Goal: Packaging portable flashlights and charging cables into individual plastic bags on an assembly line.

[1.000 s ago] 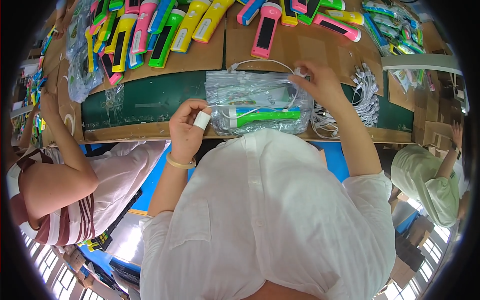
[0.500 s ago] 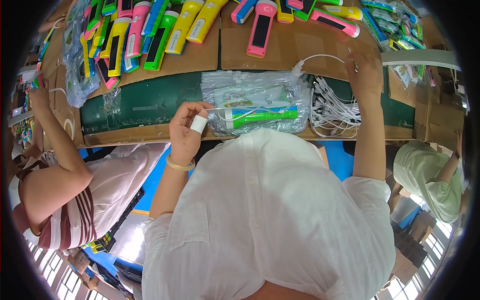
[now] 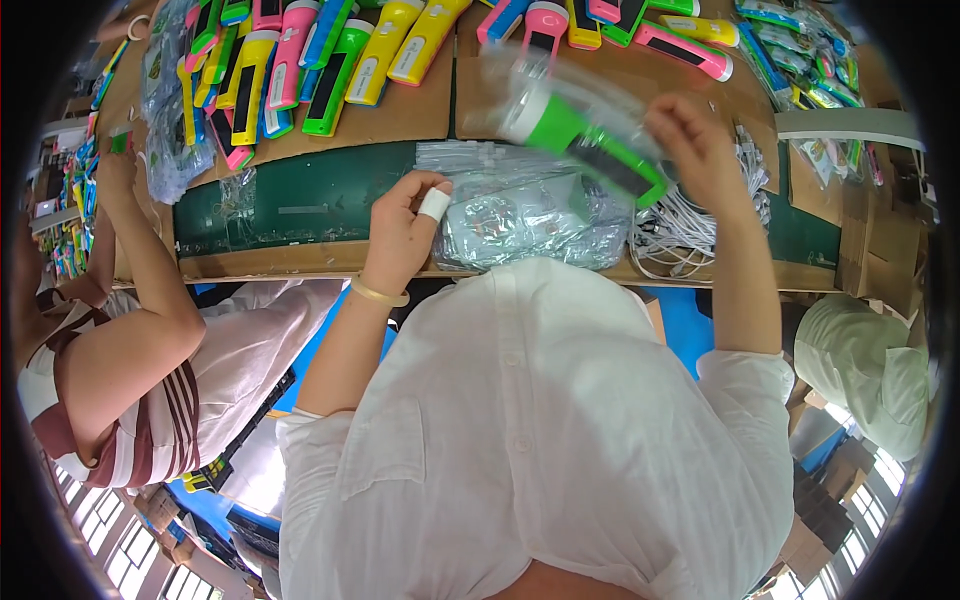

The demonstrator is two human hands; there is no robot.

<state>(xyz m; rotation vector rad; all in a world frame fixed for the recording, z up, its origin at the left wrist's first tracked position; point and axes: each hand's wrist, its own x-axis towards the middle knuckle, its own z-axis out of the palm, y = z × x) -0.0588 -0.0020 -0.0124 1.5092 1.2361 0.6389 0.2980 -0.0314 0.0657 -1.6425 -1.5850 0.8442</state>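
A green flashlight (image 3: 600, 155) with a white head and a dark panel is above the table, tilted, inside a clear plastic bag that motion smears. Just to its right is my right hand (image 3: 700, 155), fingers toward the bag's edge; blur hides whether they grip it. My left hand (image 3: 403, 232) is at the left edge of a stack of clear bags (image 3: 530, 220), fingers curled and closed, white tape on one. What they pinch, if anything, I cannot make out. White cables (image 3: 675, 235) lie bundled right of the stack, partly behind my right hand.
Loose flashlights in pink, yellow, green and blue (image 3: 375, 50) cover the cardboard (image 3: 400, 125) at the back. Bagged ones (image 3: 800, 50) pile up at the back right. Crumpled plastic (image 3: 175, 130) lies at left. A person (image 3: 130, 350) works at my left, another (image 3: 860, 370) at my right.
The flashlight, earlier lying on the bags with a white cable over it, is now raised up and to the right in a bag. My right hand has come down and inward; my left has risen slightly.
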